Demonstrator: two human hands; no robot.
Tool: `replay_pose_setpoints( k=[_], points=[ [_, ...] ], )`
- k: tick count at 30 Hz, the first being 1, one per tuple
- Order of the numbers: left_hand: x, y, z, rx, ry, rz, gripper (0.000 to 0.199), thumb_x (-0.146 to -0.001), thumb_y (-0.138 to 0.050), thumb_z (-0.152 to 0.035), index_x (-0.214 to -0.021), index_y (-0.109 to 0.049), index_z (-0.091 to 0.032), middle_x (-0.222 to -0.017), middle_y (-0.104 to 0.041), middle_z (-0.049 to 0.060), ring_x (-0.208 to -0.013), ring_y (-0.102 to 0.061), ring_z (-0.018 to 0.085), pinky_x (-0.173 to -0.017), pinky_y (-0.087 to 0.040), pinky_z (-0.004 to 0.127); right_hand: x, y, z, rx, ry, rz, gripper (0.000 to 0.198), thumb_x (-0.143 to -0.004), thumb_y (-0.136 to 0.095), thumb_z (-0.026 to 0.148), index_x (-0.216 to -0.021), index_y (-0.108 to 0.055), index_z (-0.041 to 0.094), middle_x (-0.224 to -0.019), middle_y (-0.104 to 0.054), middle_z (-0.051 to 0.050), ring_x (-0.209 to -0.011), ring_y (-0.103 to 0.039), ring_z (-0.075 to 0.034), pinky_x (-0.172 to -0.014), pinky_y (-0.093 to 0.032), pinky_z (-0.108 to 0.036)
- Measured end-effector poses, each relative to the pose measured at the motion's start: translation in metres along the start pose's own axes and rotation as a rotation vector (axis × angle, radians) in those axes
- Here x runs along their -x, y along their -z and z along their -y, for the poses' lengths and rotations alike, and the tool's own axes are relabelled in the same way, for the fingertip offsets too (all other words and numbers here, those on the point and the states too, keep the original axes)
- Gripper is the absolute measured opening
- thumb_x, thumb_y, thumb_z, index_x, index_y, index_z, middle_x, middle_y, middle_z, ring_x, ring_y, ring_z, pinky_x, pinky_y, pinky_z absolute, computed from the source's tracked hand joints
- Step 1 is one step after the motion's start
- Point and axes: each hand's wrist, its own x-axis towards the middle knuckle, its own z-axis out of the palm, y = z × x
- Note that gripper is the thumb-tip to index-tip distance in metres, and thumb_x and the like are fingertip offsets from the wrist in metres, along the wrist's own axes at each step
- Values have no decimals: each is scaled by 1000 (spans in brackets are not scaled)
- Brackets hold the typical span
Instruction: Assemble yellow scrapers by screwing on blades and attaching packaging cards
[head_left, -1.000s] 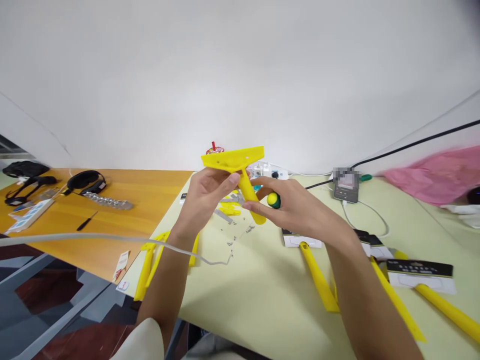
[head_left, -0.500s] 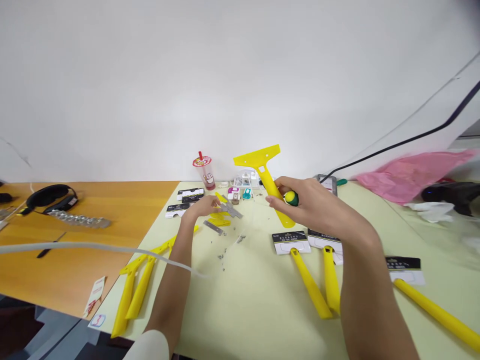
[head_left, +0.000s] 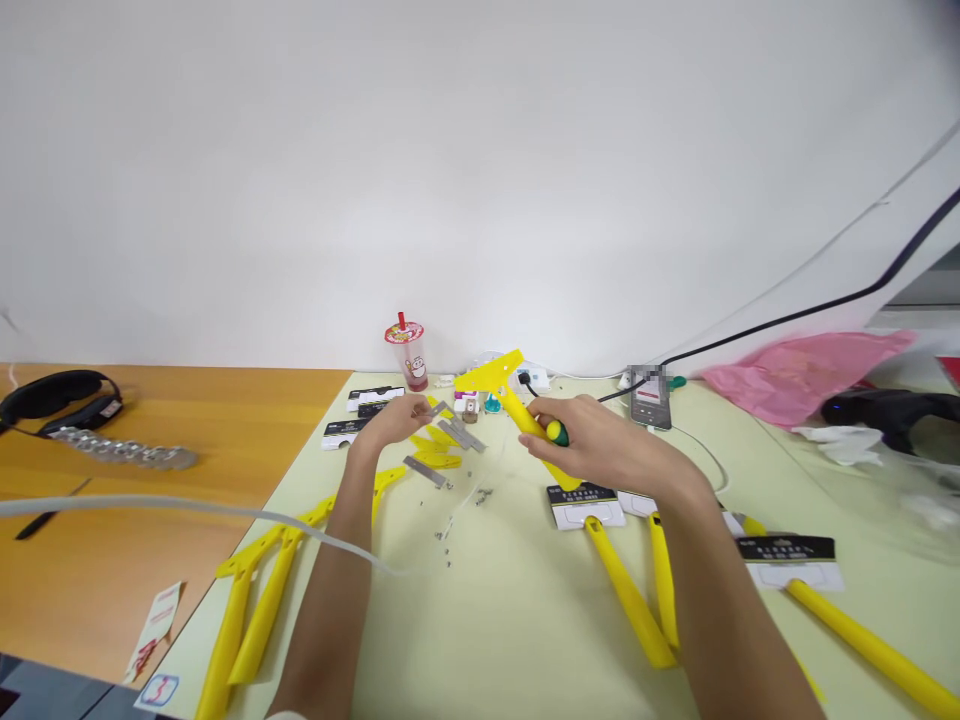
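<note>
My right hand (head_left: 581,435) is closed round the handle of a yellow scraper (head_left: 487,378), raised above the table with its wide head toward the wall. The same hand also holds a green-and-yellow tool handle (head_left: 557,432), like a screwdriver's; its tip is hidden. At the far left of the table, my left hand (head_left: 397,417) pinches a flat metal blade (head_left: 439,408) at its fingertips. Beside it lie more metal blades (head_left: 463,435) and yellow plastic head pieces (head_left: 439,460). Small screws (head_left: 484,495) are scattered nearer to me.
Yellow scrapers (head_left: 244,590) lie at the left edge, others with black-and-white cards (head_left: 787,560) at the right. A drink cup (head_left: 411,358), chargers (head_left: 470,408) and a phone (head_left: 649,398) stand or lie by the wall. A pale cable (head_left: 300,525) crosses in front of my left arm.
My right hand has lowered the scraper slightly and moved it left. My left hand has stayed by the blades, and a blade now shows at its fingertips. The view has shifted a little.
</note>
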Motion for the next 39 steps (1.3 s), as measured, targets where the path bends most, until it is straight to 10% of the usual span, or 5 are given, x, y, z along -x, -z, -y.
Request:
replay_pose_setpoints(
  k=[5,9,14,39],
  points=[
    [32,30,-48,530,-168,-315,49,-81,-86,-61,-101,-75,-18,-104,-80,11,-98,-73,27,-90,-55,37,-6,-5,4,4,-1,50,24,-102,-58,45,-101,-69,24,-87,-73,-7,-97,-68,-29,-69,-41,-33],
    [53,37,-78,750,-227,-270,48,-74,-95,-55,-100,-82,-18,-101,-81,10,-98,-73,26,-88,-57,35,-7,-7,4,7,36,78,19,-100,-59,39,-97,-70,23,-85,-72,-6,-91,-67,-27,-69,-40,-33],
    [59,33,-95,713,-293,-65,43,-82,-89,-58,-102,-88,-20,-105,-82,10,-100,-75,28,-85,-59,37,-6,-7,5,-41,65,118,17,-99,-60,37,-93,-70,24,-83,-70,-3,-84,-64,-23,-69,-40,-32],
    [68,15,-131,597,-406,-247,35,-91,-83,-54,-108,-88,-23,-99,-84,8,-89,-75,23,-79,-59,33,-35,-27,12,-571,163,-172,60,-107,-56,61,-69,-74,18,-74,-72,-2,-71,-58,-15,-73,-42,-28]
  ],
)
